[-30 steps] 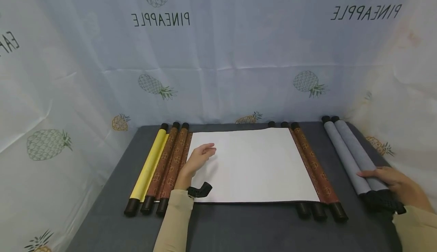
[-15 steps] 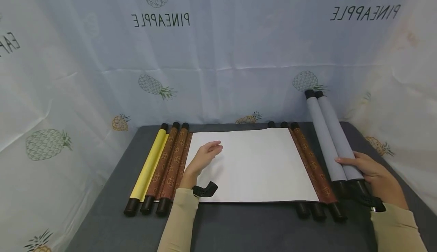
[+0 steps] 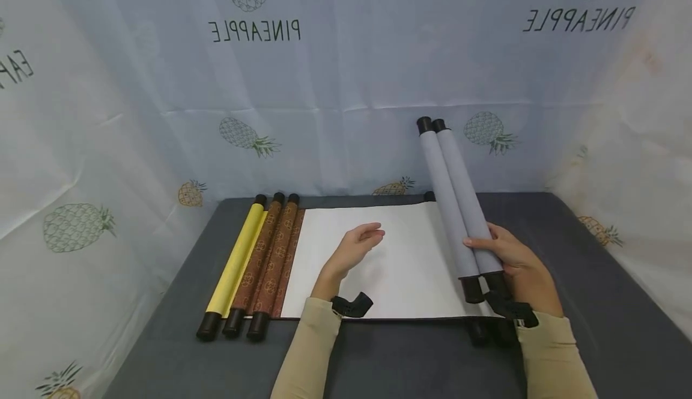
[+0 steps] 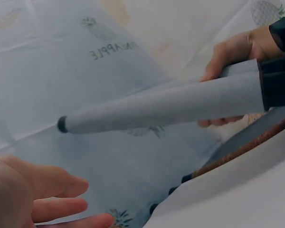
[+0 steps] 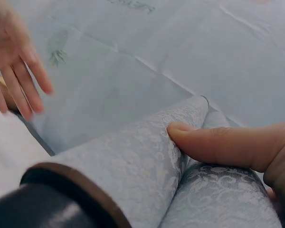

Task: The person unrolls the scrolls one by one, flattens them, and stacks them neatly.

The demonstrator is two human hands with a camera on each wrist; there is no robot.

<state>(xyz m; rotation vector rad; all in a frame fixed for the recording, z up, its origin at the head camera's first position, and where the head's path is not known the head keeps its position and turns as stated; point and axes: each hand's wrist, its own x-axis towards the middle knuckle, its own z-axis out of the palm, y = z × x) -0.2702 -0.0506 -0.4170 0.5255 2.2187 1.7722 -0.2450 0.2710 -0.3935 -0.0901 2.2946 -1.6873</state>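
My right hand (image 3: 510, 261) grips a rolled grey scroll (image 3: 454, 197) near its black lower ends and holds it tilted above the right edge of the unrolled white scroll (image 3: 389, 261). The thumb (image 5: 218, 145) presses across the two grey rolls (image 5: 147, 166). In the left wrist view the grey scroll (image 4: 171, 102) crosses the picture with the right hand (image 4: 237, 50) round it. My left hand (image 3: 357, 246) hovers open over the white sheet, fingers relaxed and pointing right, holding nothing.
A yellow scroll (image 3: 235, 264) and brown patterned rolls (image 3: 273, 261) lie at the sheet's left edge on the dark grey table (image 3: 594, 303). Black roller ends (image 3: 489, 331) poke out under the grey scroll. Pineapple-print cloth (image 3: 346, 74) walls the back and sides.
My right hand lifted the grey scroll off the table's right side and carried it left, over the white sheet's right edge. My left hand slid rightward across the sheet.
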